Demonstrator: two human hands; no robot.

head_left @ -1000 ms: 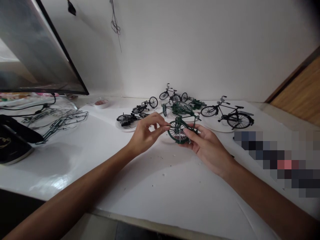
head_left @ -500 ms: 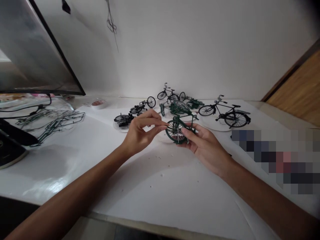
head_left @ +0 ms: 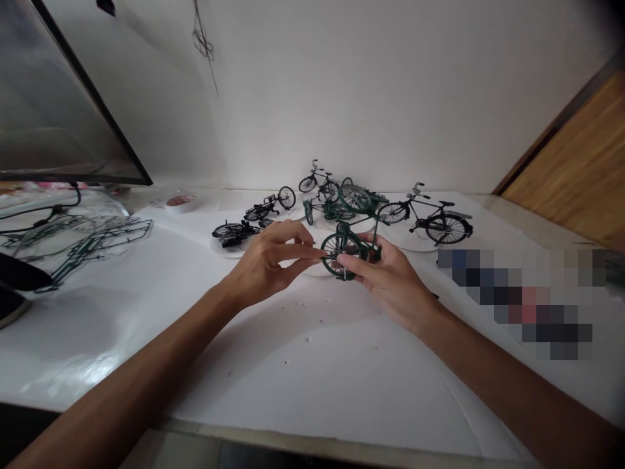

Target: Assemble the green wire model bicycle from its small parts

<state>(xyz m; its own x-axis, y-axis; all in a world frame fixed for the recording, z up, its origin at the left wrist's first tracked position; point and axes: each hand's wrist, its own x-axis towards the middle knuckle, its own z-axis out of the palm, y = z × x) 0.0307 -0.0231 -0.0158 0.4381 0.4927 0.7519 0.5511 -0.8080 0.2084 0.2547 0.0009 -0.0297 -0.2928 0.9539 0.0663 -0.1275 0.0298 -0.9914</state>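
My right hand (head_left: 393, 277) grips a green model bicycle (head_left: 343, 228) above the table, its thumb lying across the spokes of the nearer wheel and its fingers behind. That wheel faces me; the frame slants up and away, towards a second green wheel (head_left: 355, 195). On the other side, my left hand (head_left: 271, 257) is closed in a pinch, thumb and forefinger tips at the left edge of the nearer wheel. Whatever sits between those tips is too small to make out.
Black model bicycles (head_left: 446, 228) stand or lie behind my hands, some on white plates. Green wire-like frames (head_left: 105, 244) lie at left under a monitor (head_left: 73, 130). A small round container (head_left: 180, 203) is farther back. Tiny bits (head_left: 307, 339) dot the white table (head_left: 342, 397).
The green bicycle has tipped a little in my right hand, so its far wheel stands higher. My left fingertips stay at the wheel. The whole view has shifted slightly.
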